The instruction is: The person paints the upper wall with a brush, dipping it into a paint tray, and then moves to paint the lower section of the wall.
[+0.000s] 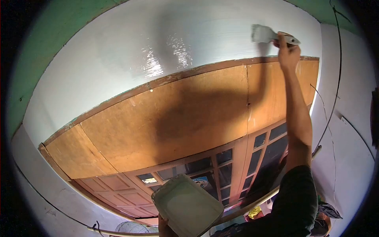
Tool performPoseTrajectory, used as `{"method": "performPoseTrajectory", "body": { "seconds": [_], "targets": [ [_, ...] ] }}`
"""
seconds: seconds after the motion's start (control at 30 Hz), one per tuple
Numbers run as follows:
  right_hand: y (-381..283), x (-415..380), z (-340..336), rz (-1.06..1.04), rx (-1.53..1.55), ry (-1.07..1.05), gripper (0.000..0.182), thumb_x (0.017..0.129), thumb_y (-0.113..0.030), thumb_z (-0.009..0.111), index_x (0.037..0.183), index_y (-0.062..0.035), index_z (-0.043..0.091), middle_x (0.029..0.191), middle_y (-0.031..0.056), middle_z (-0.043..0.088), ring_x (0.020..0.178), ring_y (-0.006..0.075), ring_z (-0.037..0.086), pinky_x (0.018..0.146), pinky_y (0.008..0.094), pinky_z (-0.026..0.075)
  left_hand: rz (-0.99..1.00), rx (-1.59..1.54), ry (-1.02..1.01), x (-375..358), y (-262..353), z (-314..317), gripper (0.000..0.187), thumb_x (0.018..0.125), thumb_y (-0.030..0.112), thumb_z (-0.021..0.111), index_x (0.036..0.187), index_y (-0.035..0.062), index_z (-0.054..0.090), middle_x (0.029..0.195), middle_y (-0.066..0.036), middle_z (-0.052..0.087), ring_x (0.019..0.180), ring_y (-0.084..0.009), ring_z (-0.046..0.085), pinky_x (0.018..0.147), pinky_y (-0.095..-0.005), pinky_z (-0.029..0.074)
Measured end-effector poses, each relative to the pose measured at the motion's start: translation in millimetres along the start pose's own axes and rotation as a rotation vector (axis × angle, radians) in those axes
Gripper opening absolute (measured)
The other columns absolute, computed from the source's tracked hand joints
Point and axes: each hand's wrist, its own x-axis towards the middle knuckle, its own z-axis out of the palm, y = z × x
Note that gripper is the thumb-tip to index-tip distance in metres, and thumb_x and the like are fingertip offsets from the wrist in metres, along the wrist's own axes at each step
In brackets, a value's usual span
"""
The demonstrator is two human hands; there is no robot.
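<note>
High on the right, my right hand (pixel 289 55) is closed around the handle of a paintbrush (pixel 265 34). The brush's bristles point left and lie against or very near the white wall (pixel 221 35); the exact contact is hard to see. Wet, shiny streaks show on the white surface left of the brush. Low in the view, my left hand (pixel 162 224) grips the left edge of a rectangular paint tray (pixel 189 205) with pale paint in it. Most of that hand is hidden behind the tray and cut off by the frame.
Below the white strip run a brown wooden trim (pixel 185 73) and orange-brown plywood panels (pixel 197 114). Under them is a door with glass panes (pixel 225 172). A black cable (pixel 338 71) hangs at the right. A fan (pixel 136 227) and a wooden pole (pixel 252 205) are low down.
</note>
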Motion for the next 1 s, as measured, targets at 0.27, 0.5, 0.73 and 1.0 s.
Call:
{"method": "performPoseTrajectory", "body": {
  "seconds": [0.27, 0.5, 0.73, 1.0],
  "targets": [
    [-49, -9, 14, -0.154, -0.062, 0.084, 0.027, 0.097, -0.02, 0.073, 0.106, 0.0049, 0.072, 0.09, 0.0114, 0.075, 0.079, 0.0184, 0.073, 0.075, 0.0314, 0.062, -0.074, -0.134, 0.126, 6, -9, -14, 0.059, 0.1, 0.032, 0.064, 0.152, 0.0112, 0.044, 0.148, -0.012, 0.053, 0.133, -0.0316, 0.054, 0.107, -0.0497, 0.05],
    [-133, -93, 158, -0.13, 0.409, -0.217, 0.016, 0.096, -0.016, 0.073, 0.096, -0.0007, 0.074, 0.08, 0.0069, 0.076, 0.068, 0.0123, 0.071, 0.06, 0.0267, 0.053, -0.006, -0.025, -0.025, 2, -2, -9, 0.058, 0.099, 0.031, 0.066, 0.15, 0.0093, 0.046, 0.144, -0.014, 0.055, 0.131, -0.0319, 0.055, 0.106, -0.0509, 0.051],
    [-85, -81, 162, -0.118, 0.153, -0.239, 0.018, 0.098, -0.017, 0.069, 0.095, 0.0006, 0.075, 0.078, 0.006, 0.075, 0.07, 0.0124, 0.072, 0.061, 0.026, 0.054, -0.137, -0.208, 0.042, 11, -4, -23, 0.057, 0.101, 0.028, 0.061, 0.151, 0.0082, 0.043, 0.146, -0.014, 0.055, 0.133, -0.0327, 0.053, 0.11, -0.0497, 0.048],
    [-21, 21, 13, -0.093, -0.115, -0.017, 0.03, 0.098, -0.022, 0.072, 0.105, 0.0067, 0.072, 0.089, 0.0143, 0.076, 0.077, 0.0181, 0.075, 0.072, 0.0292, 0.061, -0.073, -0.091, 0.003, 6, 0, -7, 0.055, 0.106, 0.033, 0.052, 0.154, 0.0083, 0.04, 0.151, -0.014, 0.05, 0.137, -0.0316, 0.05, 0.112, -0.0489, 0.045]
  ]
}}
